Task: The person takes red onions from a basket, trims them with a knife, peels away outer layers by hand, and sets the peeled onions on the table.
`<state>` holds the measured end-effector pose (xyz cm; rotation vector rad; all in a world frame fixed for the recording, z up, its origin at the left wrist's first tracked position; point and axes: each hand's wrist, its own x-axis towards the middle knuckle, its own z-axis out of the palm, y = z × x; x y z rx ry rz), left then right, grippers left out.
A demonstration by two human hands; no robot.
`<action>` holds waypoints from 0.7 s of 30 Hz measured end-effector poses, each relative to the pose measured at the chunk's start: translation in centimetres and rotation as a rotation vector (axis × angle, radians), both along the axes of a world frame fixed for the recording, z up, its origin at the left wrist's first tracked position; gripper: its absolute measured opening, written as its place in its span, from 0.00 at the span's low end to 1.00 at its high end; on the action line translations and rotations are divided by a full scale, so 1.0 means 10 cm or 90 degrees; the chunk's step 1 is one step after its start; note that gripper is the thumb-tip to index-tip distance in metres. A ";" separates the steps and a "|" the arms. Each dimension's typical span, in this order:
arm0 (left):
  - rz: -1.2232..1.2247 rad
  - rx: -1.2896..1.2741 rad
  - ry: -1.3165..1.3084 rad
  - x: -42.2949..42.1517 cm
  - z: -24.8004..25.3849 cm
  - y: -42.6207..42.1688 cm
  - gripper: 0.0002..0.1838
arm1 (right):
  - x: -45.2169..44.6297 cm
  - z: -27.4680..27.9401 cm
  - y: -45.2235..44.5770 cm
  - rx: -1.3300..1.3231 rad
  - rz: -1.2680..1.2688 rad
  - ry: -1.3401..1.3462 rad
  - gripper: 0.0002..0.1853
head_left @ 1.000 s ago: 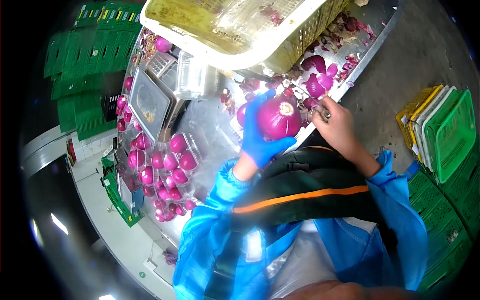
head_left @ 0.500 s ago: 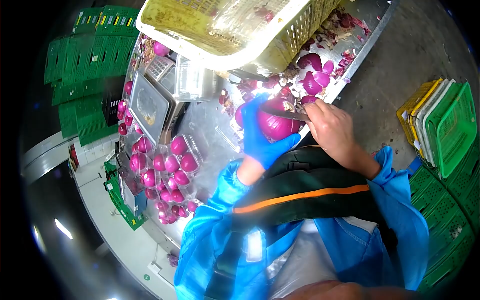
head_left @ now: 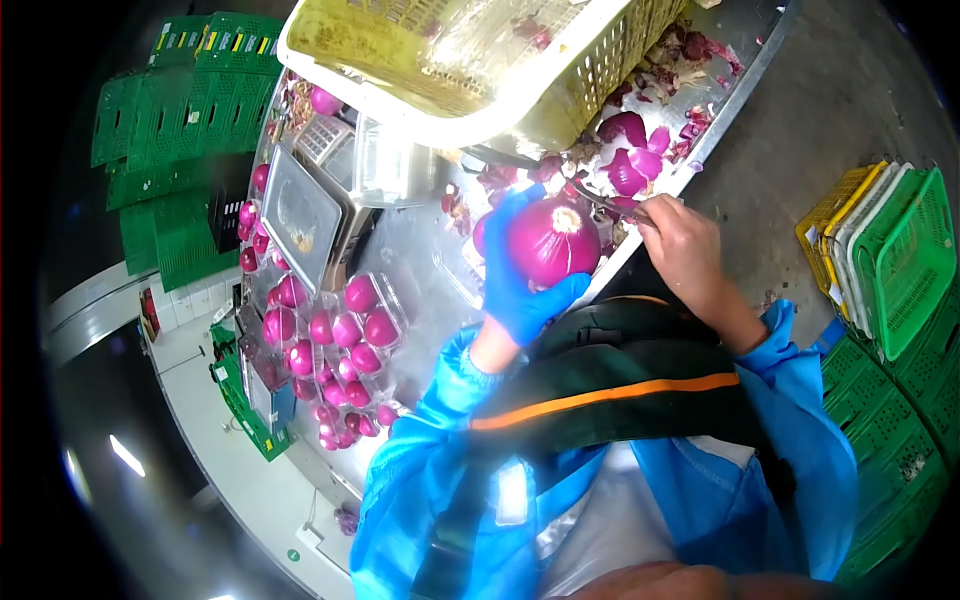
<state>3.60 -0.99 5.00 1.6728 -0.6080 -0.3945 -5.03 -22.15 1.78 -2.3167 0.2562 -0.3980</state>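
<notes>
My left hand, in a blue glove, is wrapped round a large red onion over the table's near edge. The onion's pale cut end faces up and away from me. My bare right hand grips a knife, its blade pointing left, just beyond the onion and apart from it. Loose purple onion skins lie on the table behind the blade. Part of another onion shows behind my left fingers, mostly hidden.
A yellow perforated crate stands at the back. To the left are a scale, clear plastic containers and packs of red onions. Stacked crates stand on the right, with green crates at far left.
The knife has moved off the onion's top to its far side, with my right hand shifting right. My left hand has turned the onion, so its cut end now shows.
</notes>
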 end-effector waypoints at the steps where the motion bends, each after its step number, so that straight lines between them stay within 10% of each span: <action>1: 0.005 -0.015 0.010 -0.01 -0.03 0.00 0.53 | -0.02 -0.05 0.03 0.033 0.003 0.018 0.11; 10: -0.035 -0.100 0.103 -0.16 -0.11 -0.04 0.57 | -0.02 -0.21 0.15 1.106 0.133 0.324 0.26; 17: -0.134 0.048 -0.004 -0.14 -0.12 0.28 0.47 | -0.15 -0.35 0.22 1.099 0.203 0.328 0.42; 20: 0.073 0.083 0.099 0.10 -0.38 0.66 0.40 | -0.15 -0.24 0.27 0.966 0.180 0.347 0.42; 21: 0.064 0.209 -0.105 0.25 -0.44 0.77 0.38 | -0.11 -0.22 0.24 0.933 0.196 0.384 0.42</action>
